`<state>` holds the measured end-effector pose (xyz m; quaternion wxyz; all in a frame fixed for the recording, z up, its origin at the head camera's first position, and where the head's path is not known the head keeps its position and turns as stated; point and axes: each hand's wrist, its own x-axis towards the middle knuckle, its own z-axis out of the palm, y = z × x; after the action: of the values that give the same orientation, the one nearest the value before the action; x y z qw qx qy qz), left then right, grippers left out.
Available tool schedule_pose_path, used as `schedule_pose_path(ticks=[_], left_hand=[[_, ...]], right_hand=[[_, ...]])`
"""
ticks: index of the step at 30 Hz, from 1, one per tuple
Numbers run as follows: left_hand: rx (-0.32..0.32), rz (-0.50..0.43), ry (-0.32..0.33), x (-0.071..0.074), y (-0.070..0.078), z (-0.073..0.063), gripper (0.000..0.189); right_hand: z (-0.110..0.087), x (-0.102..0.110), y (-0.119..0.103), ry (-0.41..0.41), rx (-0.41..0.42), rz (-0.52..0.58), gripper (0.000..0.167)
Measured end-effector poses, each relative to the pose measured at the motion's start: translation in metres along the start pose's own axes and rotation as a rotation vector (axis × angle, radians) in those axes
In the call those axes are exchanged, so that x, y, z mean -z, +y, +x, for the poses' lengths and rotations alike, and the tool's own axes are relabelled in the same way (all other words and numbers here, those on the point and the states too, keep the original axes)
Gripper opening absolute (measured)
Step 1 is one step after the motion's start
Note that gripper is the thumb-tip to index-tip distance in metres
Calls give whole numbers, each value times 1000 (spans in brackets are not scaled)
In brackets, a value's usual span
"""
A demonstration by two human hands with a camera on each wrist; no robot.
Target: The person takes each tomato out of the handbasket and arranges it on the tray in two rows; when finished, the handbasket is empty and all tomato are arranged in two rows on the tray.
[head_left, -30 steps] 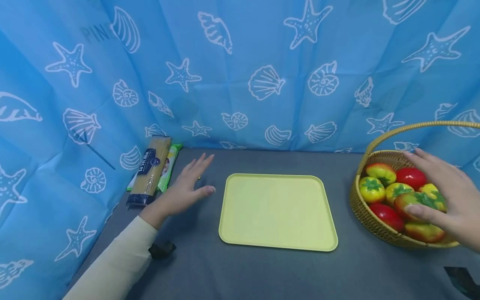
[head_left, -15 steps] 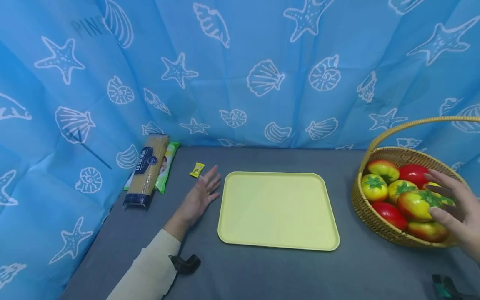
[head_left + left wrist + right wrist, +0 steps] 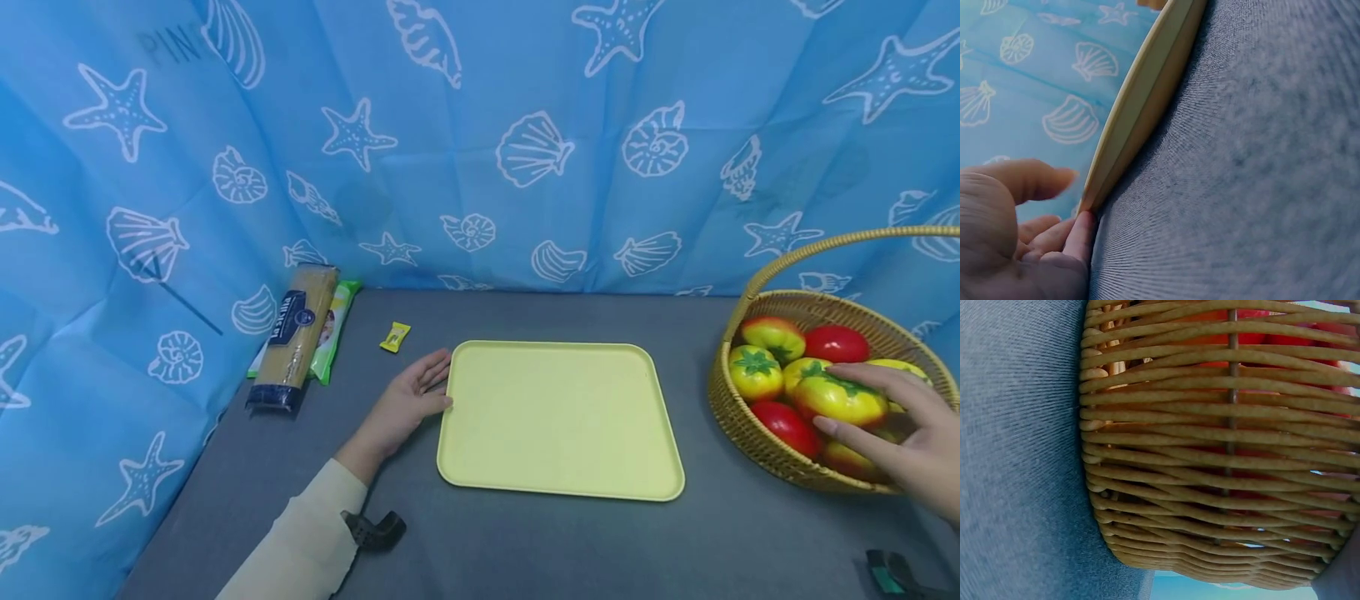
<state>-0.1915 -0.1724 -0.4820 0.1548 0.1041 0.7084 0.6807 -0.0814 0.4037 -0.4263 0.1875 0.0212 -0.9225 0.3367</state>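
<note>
Head view: one fruit (image 3: 840, 404) is pinched by the right hand (image 3: 924, 437), not yet out of the basket (image 3: 727, 407); the tray (image 3: 558, 421) is touched by the relaxed left hand (image 3: 399, 411).

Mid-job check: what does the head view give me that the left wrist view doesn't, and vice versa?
Only the head view: the right hand with thumb and fingers about a yellow fruit, the pasta pack, the green pack and the small yellow packet.

Only the left wrist view: a close, low look at the side of the tray, with a fingertip against its edge.

Both: the left hand, the tray, the grey tabletop and the blue shell-print curtain.
</note>
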Motion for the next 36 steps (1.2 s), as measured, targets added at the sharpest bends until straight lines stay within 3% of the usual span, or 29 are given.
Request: schedule_pose_path(ticks=[10,16,23,30,36], left_hand=[[4,73,37,-2,0,0,83],[-2,25,26,-1,-1,-1,83],[13,3,50,-4,2,-4,82],[15,25,83,-8,4,-5,81],[20,29,106,-9,3,-3,79]], right_hand=[[1,-1,-8,5,-53,-58,66],[-1,-6,-8,66,-45,5,61],[1,-4,-22,68,-19,-26,61],[2,-10,-47,19,41,-50,64],[2,-19,-63,-8,141,55,67]])
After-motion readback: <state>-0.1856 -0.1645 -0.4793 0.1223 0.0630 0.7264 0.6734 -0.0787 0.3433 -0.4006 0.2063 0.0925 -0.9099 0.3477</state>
